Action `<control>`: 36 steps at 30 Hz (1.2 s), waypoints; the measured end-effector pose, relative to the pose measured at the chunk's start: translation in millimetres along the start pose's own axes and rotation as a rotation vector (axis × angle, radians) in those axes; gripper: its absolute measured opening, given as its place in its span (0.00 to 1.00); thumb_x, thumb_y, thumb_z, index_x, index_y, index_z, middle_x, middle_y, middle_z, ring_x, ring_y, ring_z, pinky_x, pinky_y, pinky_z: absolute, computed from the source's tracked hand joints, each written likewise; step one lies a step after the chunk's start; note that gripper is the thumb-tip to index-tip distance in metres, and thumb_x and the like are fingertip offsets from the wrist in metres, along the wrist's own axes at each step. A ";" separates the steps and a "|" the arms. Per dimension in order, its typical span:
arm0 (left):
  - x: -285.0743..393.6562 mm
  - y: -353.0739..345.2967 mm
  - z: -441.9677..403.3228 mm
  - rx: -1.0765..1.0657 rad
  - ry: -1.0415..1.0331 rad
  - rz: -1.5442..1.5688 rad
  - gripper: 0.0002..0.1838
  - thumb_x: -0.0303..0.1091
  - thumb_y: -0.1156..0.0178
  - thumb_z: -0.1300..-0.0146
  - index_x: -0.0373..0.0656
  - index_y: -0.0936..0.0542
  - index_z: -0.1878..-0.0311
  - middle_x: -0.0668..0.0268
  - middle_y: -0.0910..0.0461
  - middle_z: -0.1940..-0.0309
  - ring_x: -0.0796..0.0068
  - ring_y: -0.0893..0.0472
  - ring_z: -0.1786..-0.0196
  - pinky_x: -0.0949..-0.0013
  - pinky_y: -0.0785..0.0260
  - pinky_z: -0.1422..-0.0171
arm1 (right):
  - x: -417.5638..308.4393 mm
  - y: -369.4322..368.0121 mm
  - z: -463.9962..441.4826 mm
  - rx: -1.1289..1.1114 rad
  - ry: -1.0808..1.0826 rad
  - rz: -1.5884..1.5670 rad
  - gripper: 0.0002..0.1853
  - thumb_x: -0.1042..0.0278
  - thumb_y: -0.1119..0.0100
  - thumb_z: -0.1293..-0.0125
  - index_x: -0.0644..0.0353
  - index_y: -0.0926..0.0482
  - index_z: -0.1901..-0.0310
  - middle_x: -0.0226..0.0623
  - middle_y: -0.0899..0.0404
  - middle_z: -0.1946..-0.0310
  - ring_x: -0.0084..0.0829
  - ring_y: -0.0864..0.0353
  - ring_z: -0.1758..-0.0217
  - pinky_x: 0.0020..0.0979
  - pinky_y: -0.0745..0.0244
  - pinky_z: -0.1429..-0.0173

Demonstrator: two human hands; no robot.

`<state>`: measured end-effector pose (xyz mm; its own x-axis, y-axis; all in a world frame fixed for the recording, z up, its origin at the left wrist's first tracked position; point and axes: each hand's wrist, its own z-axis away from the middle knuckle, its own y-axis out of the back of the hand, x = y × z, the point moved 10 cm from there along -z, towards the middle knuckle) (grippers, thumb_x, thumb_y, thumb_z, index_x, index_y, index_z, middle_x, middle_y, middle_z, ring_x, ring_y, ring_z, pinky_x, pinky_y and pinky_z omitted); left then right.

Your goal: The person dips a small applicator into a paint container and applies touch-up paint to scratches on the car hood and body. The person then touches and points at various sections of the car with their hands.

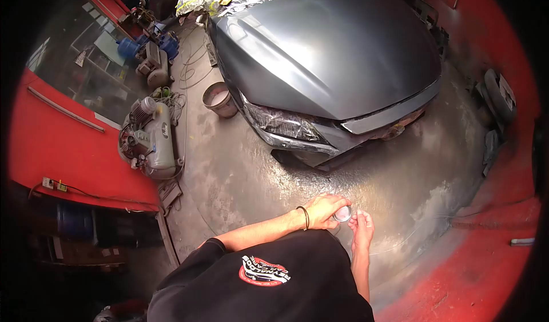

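Observation:
My left hand [323,207], with a dark bracelet at its wrist, is wrapped around a small round cup [342,214]. The cup has a silvery rim, and its inside looks pale pinkish. Close by the cup's right side is my right hand [362,228], its fingers bent and pressed together. Whether those fingers hold anything small is too fine to make out. Both hands are in front of my black shirt [257,287], above the concrete floor.
Ahead stands a grey car front with a smooth hood [320,47] and a film-covered headlight [280,122]. A bucket [220,100] sits beside it. An air compressor [153,139], hoses and blue containers [130,48] line the left. A red wall [503,42] runs along the right.

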<state>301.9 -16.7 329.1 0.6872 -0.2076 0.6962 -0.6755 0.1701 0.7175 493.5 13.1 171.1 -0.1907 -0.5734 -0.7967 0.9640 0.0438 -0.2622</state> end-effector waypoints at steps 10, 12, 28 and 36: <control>-20.5 19.0 79.8 -0.074 -0.015 -0.139 0.41 0.39 0.17 0.42 0.42 0.21 0.25 0.57 0.34 0.12 0.53 0.21 0.21 0.45 0.24 0.20 | 8.1 -83.4 21.0 -0.059 0.129 0.427 0.10 0.65 0.28 0.19 0.63 0.08 0.49 0.32 0.09 0.62 0.21 0.13 0.62 0.27 0.16 0.55; -27.6 23.3 92.1 -0.143 0.047 -0.217 0.41 0.39 0.17 0.42 0.42 0.21 0.25 0.58 0.36 0.11 0.54 0.20 0.21 0.46 0.23 0.21 | -0.3 -107.7 28.7 -0.103 0.227 0.673 0.10 0.65 0.26 0.23 0.63 0.06 0.51 0.31 0.08 0.63 0.22 0.13 0.62 0.29 0.16 0.54; -70.3 55.7 158.4 -0.111 0.198 -0.227 0.45 0.41 0.18 0.40 0.35 0.23 0.21 0.55 0.32 0.12 0.56 0.14 0.27 0.47 0.20 0.23 | -14.9 -223.1 71.0 -0.245 0.273 1.034 0.12 0.59 0.22 0.28 0.58 0.03 0.54 0.30 0.15 0.74 0.20 0.23 0.69 0.34 0.24 0.62; -73.9 49.0 171.6 -0.019 0.124 -0.194 0.43 0.41 0.17 0.42 0.34 0.20 0.25 0.54 0.28 0.16 0.50 0.12 0.31 0.51 0.17 0.26 | -15.3 -225.5 84.6 -0.168 0.230 1.109 0.16 0.53 0.24 0.27 0.58 0.04 0.51 0.39 0.09 0.67 0.30 0.12 0.62 0.40 0.18 0.52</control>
<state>172.1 -158.3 308.8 0.8323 -0.1186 0.5415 -0.5228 0.1567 0.8379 294.7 -57.2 288.5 0.7028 0.0116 -0.7113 0.5894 0.5505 0.5913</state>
